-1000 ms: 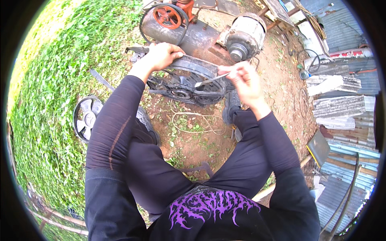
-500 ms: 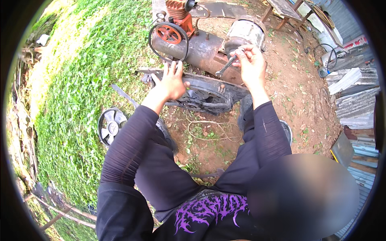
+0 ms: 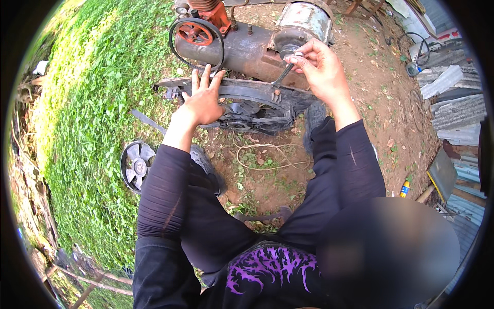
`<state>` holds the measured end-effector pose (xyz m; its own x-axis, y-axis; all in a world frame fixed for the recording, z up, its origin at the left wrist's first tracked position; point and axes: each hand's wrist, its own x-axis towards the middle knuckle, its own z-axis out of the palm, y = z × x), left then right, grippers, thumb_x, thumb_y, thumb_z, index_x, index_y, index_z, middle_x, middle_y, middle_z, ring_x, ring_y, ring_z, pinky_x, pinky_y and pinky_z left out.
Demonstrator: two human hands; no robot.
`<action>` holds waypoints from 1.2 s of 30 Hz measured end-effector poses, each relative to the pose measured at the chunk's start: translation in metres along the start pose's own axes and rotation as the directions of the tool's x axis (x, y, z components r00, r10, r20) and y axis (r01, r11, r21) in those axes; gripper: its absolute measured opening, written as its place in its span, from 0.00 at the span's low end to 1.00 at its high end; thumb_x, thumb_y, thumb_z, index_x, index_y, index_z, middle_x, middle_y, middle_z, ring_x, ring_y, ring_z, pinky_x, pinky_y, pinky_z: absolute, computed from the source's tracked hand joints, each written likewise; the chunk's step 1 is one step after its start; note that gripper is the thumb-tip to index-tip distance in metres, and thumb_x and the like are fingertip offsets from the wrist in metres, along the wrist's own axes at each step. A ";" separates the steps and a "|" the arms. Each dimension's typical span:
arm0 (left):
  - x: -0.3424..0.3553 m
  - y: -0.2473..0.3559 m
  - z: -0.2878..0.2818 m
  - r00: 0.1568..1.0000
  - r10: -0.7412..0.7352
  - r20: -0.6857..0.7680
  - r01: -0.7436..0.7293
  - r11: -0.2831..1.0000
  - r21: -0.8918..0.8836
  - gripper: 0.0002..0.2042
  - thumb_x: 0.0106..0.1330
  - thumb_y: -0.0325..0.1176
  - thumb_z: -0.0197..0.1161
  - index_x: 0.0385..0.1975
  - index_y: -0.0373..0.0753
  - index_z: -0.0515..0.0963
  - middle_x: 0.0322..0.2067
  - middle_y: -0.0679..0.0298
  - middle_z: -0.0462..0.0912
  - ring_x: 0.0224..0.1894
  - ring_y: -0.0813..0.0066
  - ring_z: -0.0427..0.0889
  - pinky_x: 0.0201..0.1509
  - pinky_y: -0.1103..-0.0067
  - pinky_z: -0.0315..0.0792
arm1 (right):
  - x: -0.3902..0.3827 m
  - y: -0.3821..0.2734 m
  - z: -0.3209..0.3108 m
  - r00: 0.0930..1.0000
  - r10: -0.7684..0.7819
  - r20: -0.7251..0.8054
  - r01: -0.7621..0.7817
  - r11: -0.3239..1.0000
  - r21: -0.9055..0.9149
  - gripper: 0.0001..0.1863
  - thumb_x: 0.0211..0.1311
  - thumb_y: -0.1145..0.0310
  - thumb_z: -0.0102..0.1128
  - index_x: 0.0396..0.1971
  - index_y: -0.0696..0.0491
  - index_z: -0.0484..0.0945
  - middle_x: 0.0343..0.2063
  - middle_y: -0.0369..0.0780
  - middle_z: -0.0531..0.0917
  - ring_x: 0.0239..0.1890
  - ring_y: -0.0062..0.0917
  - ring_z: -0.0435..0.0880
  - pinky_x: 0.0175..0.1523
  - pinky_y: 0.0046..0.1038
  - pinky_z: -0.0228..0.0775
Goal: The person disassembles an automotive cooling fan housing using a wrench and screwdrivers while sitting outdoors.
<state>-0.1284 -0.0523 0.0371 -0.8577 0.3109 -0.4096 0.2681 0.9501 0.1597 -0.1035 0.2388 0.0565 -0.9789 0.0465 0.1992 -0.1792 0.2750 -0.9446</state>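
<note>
A dark radiator fan shroud (image 3: 272,98), with a fan in its round opening, stands upright between my feet. My left hand (image 3: 201,105) lies spread over its upper left part, fingers stretched out past the top edge. In my right hand (image 3: 321,69), a wrench (image 3: 284,75) is pinched between thumb and fingers. It slants down to the left, its lower end at the top edge of the shroud near a rusty bolt (image 3: 277,95). Whether the wrench's jaw sits on a fastener is too small to tell.
Just beyond the shroud lies an air compressor with a rusty tank (image 3: 242,49), a red pulley wheel (image 3: 195,33) and a motor (image 3: 304,23). A loose fan (image 3: 138,164) rests on the grass at left. A cord loop (image 3: 272,158) lies between my feet. Corrugated sheets (image 3: 455,103) stand at right.
My right hand has brought the wrench down, so its end is now at the shroud's top edge. My left hand stays spread on the shroud. The whole view has shifted somewhat.
</note>
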 end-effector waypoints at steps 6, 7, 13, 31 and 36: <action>0.010 -0.019 0.003 0.994 0.089 -0.065 -0.094 0.992 -0.082 0.51 0.58 0.32 0.71 0.80 0.57 0.45 0.80 0.49 0.35 0.80 0.35 0.29 0.81 0.51 0.48 | -0.001 0.004 0.003 0.998 0.033 0.047 -0.026 0.987 -0.158 0.06 0.68 0.74 0.64 0.38 0.58 0.77 0.35 0.40 0.90 0.41 0.20 0.89 0.48 0.24 0.80; 0.011 -0.021 0.004 0.993 0.091 -0.080 -0.098 0.991 -0.093 0.51 0.57 0.31 0.70 0.80 0.58 0.47 0.80 0.49 0.37 0.80 0.36 0.30 0.80 0.51 0.48 | -0.001 0.008 0.004 0.999 0.027 0.045 -0.025 0.998 -0.063 0.04 0.69 0.75 0.63 0.38 0.58 0.76 0.35 0.40 0.90 0.43 0.21 0.90 0.49 0.24 0.81; 0.008 -0.021 -0.003 0.996 0.085 -0.035 -0.088 0.990 -0.108 0.49 0.55 0.29 0.68 0.78 0.63 0.52 0.81 0.57 0.39 0.81 0.41 0.31 0.78 0.42 0.48 | 0.000 0.004 0.008 0.998 0.056 0.034 -0.049 0.982 -0.182 0.03 0.68 0.77 0.61 0.39 0.58 0.77 0.35 0.43 0.90 0.43 0.24 0.91 0.49 0.25 0.81; -0.003 -0.025 0.000 0.985 0.154 -0.084 -0.158 0.987 -0.043 0.48 0.54 0.20 0.61 0.78 0.63 0.56 0.80 0.59 0.45 0.80 0.38 0.42 0.80 0.49 0.50 | -0.029 0.014 0.110 0.847 -0.207 0.490 0.443 0.786 -0.432 0.13 0.64 0.74 0.59 0.48 0.49 0.82 0.35 0.46 0.87 0.41 0.45 0.86 0.46 0.42 0.78; -0.014 -0.017 -0.006 0.987 0.150 -0.056 -0.152 0.988 -0.037 0.50 0.51 0.16 0.56 0.78 0.64 0.56 0.80 0.61 0.48 0.79 0.38 0.44 0.81 0.51 0.50 | -0.039 0.022 0.114 0.818 -0.259 0.513 0.492 0.777 -0.392 0.22 0.60 0.77 0.57 0.54 0.46 0.82 0.36 0.44 0.88 0.41 0.39 0.87 0.49 0.40 0.79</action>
<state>-0.1237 -0.0732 0.0451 -0.8310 0.4481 -0.3297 0.3795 0.8899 0.2530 -0.0808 0.1339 -0.0021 -0.8053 -0.5256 0.2743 -0.5821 0.6130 -0.5342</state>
